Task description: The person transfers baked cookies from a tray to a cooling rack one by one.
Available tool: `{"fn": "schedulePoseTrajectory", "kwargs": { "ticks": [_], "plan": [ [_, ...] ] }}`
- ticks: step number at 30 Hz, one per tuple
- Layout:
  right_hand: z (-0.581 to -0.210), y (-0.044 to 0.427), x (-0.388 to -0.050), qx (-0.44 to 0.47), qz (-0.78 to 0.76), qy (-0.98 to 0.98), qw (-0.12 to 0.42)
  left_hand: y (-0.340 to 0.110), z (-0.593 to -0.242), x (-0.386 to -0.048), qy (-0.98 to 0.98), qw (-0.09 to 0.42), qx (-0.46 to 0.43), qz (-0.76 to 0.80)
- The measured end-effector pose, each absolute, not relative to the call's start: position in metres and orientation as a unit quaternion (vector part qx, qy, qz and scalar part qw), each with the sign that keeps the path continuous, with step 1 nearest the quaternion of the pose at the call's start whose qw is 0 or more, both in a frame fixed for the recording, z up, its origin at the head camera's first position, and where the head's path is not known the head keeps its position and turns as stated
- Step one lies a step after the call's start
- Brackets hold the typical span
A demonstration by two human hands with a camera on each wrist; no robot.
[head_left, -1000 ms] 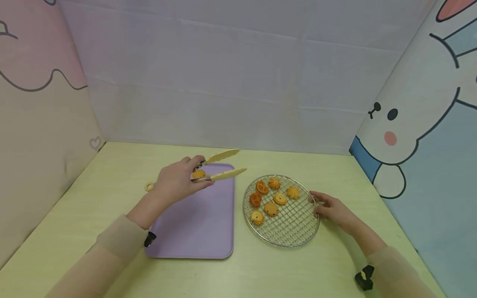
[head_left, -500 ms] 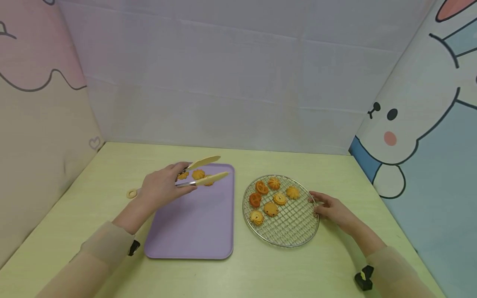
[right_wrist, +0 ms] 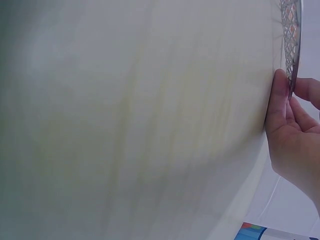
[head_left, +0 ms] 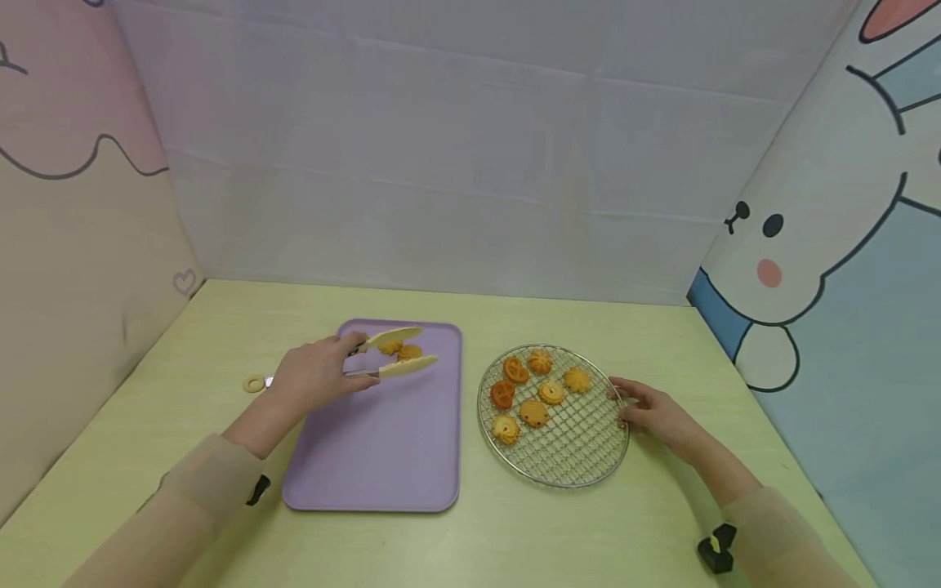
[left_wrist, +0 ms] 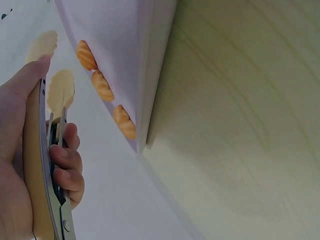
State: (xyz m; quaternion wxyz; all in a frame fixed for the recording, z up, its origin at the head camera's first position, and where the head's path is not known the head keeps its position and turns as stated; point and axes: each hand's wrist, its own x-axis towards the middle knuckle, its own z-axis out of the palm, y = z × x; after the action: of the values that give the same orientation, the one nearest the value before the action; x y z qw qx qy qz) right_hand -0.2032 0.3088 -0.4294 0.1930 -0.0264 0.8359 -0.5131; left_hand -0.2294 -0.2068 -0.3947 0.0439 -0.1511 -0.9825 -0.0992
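My left hand (head_left: 312, 374) grips cream-tipped metal tongs (head_left: 408, 365) above the back of a lilac tray (head_left: 375, 457). The tongs' tips stand apart, with nothing pinched between them. Three golden cookies (left_wrist: 103, 86) lie in a row along the tray's back edge in the left wrist view. From the head, the tongs and hand hide part of that row. To the right, a round wire rack (head_left: 581, 445) bears several cookies (head_left: 533, 413), some of them reddish-brown pretzel shapes (head_left: 503, 394). My right hand (head_left: 662, 420) pinches the rack's right rim between thumb and fingers.
Tray and rack sit side by side on a pale wooden table (head_left: 529, 539), a narrow gap between them. A white sheet (head_left: 441, 163) closes off the back. Cartoon-printed panels (head_left: 845, 327) stand at both sides.
My left hand has moved left with the tongs, then lowered their tips slightly over the tray's back row of cookies. The right hand and the rack have stayed in place.
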Motion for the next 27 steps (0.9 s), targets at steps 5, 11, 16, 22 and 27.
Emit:
{"fn": "schedulePoseTrajectory", "kwargs": {
  "ticks": [5, 11, 16, 22, 27],
  "plan": [
    [-0.429, 0.307, -0.203, -0.026, -0.513, 0.836, 0.192, -0.207, -0.397, -0.232, -0.984, 0.03, -0.147, -0.091],
    [-0.428, 0.308, -0.202, -0.034, -0.517, 0.833, 0.193, -0.206, -0.401, -0.238, -0.985, 0.02, -0.147, -0.089],
    [-0.427, 0.308, -0.201, -0.037, -0.522, 0.83, 0.192, -0.204, -0.402, -0.241, -0.985, 0.011, -0.151, -0.088],
    [-0.427, 0.308, -0.201, -0.037, -0.523, 0.83, 0.191, -0.202, -0.401, -0.242, -0.985, 0.001, -0.149, -0.081],
    [-0.427, 0.309, -0.201, -0.038, -0.525, 0.828, 0.192, -0.201, -0.4, -0.24, -0.984, -0.003, -0.154, -0.087]
  ]
}}
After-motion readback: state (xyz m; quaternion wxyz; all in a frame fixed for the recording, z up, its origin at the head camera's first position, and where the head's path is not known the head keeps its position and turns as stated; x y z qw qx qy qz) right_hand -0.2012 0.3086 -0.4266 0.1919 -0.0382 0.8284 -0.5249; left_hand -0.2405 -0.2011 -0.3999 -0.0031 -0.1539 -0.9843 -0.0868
